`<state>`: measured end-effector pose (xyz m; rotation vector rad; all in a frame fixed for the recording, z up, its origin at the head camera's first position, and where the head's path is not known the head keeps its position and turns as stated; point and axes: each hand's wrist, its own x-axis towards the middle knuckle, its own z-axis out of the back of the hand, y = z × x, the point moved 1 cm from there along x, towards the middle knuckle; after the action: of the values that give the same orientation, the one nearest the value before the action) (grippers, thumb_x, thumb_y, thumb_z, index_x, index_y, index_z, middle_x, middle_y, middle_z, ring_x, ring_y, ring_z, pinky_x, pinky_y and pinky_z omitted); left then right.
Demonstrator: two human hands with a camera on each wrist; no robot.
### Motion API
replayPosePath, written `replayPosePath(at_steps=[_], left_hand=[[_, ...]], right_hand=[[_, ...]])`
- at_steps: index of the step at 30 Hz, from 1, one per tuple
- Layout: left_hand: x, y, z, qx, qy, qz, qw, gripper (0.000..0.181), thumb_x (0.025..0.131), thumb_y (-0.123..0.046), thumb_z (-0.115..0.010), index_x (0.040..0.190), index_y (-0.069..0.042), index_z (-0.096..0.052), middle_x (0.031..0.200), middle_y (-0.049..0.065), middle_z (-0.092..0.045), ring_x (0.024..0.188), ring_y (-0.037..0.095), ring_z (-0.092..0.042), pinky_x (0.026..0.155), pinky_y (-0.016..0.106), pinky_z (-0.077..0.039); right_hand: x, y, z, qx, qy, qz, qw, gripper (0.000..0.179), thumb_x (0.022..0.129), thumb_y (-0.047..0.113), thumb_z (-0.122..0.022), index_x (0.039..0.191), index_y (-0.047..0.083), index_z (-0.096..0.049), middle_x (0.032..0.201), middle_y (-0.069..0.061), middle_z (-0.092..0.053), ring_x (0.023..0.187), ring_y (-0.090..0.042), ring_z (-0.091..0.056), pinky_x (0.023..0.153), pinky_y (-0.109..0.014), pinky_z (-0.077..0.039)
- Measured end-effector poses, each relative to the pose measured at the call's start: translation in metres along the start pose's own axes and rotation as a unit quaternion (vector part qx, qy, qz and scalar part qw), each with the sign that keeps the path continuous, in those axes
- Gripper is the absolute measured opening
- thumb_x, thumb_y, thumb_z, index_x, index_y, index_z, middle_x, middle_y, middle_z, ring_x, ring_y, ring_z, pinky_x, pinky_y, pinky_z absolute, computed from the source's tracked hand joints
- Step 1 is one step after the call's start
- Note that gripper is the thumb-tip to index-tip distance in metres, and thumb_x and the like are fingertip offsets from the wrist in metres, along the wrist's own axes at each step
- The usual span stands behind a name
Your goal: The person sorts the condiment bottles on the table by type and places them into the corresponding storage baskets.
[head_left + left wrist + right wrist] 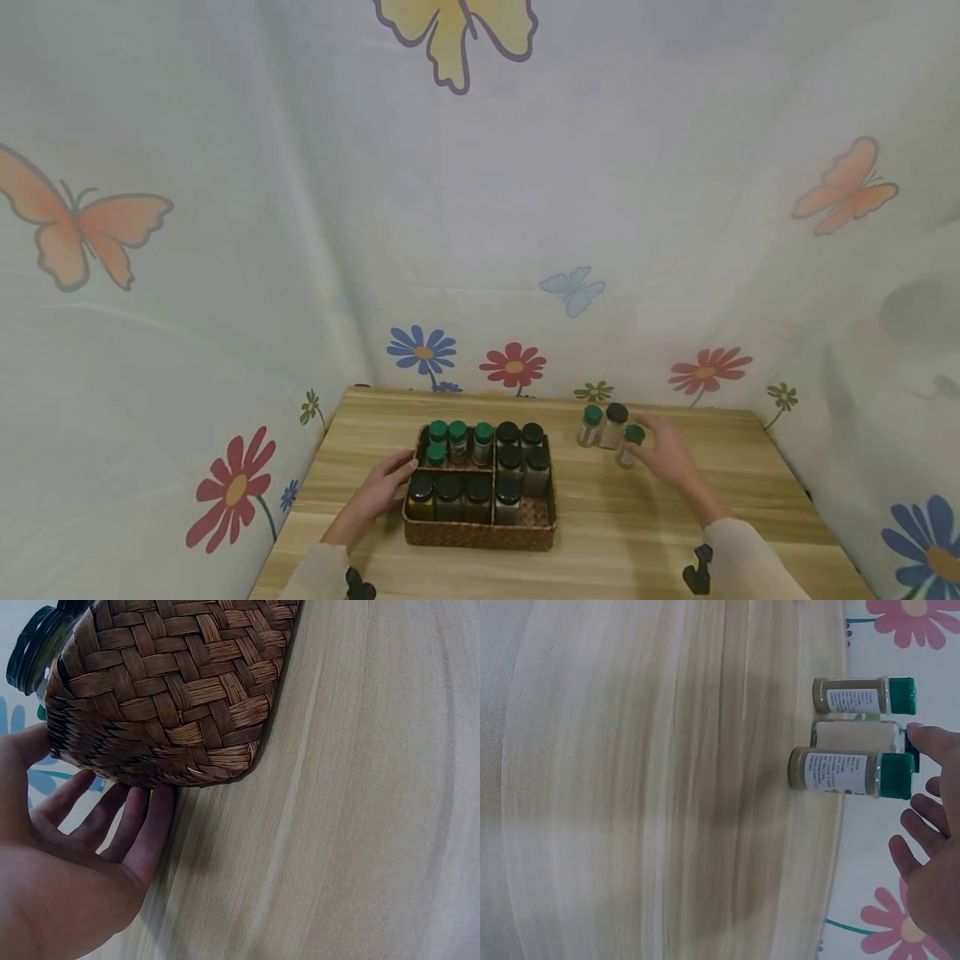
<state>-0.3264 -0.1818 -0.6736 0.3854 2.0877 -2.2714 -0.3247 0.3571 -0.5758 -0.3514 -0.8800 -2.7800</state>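
Observation:
My left hand [385,483] rests against the left side of a brown woven basket [480,536], thumb near the rim and fingertips on the wicker wall [165,697]. Inside the divided basket stand several green-capped spice jars [458,442] and several black-lidded spice jars [448,497]. Over on the right, my right hand [667,454] reaches round the nearest green-capped spice jar [626,456], fingers spread and holding nothing. Beside that jar stand a black-lidded jar [612,429] with pale contents and another green-capped jar [590,427]. Labels show in the right wrist view.
Both the basket and the loose jars stand on a wood-grain table [592,533]. A printed cloth [480,250] with flowers and butterflies hangs behind the table and at its sides. The basket's front right compartment shows a bare woven floor [534,510].

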Motion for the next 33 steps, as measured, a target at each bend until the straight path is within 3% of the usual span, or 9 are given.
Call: replayPosePath(at_steps=[7, 12, 22, 28, 33], left_hand=[[0.000, 0.000, -0.002, -0.001, 0.006, -0.004, 1.0000, 0.067, 0.109, -0.042, -0.061, 0.159, 0.000, -0.043, 0.159, 0.027, -0.046, 0.146, 0.048, -0.044, 0.097, 0.054, -0.059], [0.001, 0.001, -0.002, 0.004, 0.011, -0.008, 0.9999, 0.068, 0.110, -0.043, -0.059, 0.160, 0.000, -0.042, 0.159, 0.027, -0.046, 0.145, 0.048, -0.044, 0.097, 0.053, -0.059], [0.000, 0.002, 0.000, 0.000, 0.001, -0.006, 1.0000, 0.070, 0.107, -0.045, -0.063, 0.160, -0.002, -0.044, 0.159, 0.027, -0.046, 0.146, 0.048, -0.044, 0.099, 0.056, -0.058], [0.001, 0.003, 0.000, -0.001, -0.001, -0.003, 1.0000, 0.069, 0.107, -0.044, -0.062, 0.159, -0.002, -0.044, 0.158, 0.027, -0.047, 0.144, 0.048, -0.046, 0.098, 0.055, -0.059], [0.001, 0.002, 0.002, 0.000, -0.004, 0.002, 1.0000, 0.070, 0.107, -0.045, -0.063, 0.159, -0.002, -0.045, 0.158, 0.026, -0.048, 0.143, 0.046, -0.049, 0.098, 0.054, -0.059]], right_hand=[[-0.002, -0.012, -0.005, -0.003, 0.021, -0.015, 0.9997, 0.063, 0.097, 0.018, -0.077, 0.147, -0.012, -0.052, 0.144, -0.038, -0.054, 0.133, -0.059, -0.050, 0.111, -0.073, -0.039], [-0.003, -0.014, -0.007, 0.002, 0.019, -0.019, 0.9996, 0.060, 0.096, 0.013, -0.077, 0.143, -0.014, -0.052, 0.137, -0.037, -0.059, 0.125, -0.056, -0.057, 0.105, -0.071, -0.045], [0.002, -0.013, -0.017, 0.020, -0.025, -0.046, 0.9985, 0.043, 0.091, 0.007, -0.079, 0.128, -0.011, -0.063, 0.118, -0.028, -0.068, 0.105, -0.045, -0.068, 0.090, -0.062, -0.056], [0.005, -0.006, -0.014, 0.002, -0.021, -0.033, 0.9992, 0.040, 0.091, 0.012, -0.082, 0.123, -0.006, -0.067, 0.113, -0.023, -0.072, 0.103, -0.040, -0.069, 0.090, -0.060, -0.057], [0.011, 0.017, -0.005, 0.017, -0.005, 0.003, 0.9998, 0.037, 0.092, 0.014, -0.083, 0.122, -0.004, -0.070, 0.112, -0.017, -0.075, 0.102, -0.034, -0.071, 0.090, -0.056, -0.060]])
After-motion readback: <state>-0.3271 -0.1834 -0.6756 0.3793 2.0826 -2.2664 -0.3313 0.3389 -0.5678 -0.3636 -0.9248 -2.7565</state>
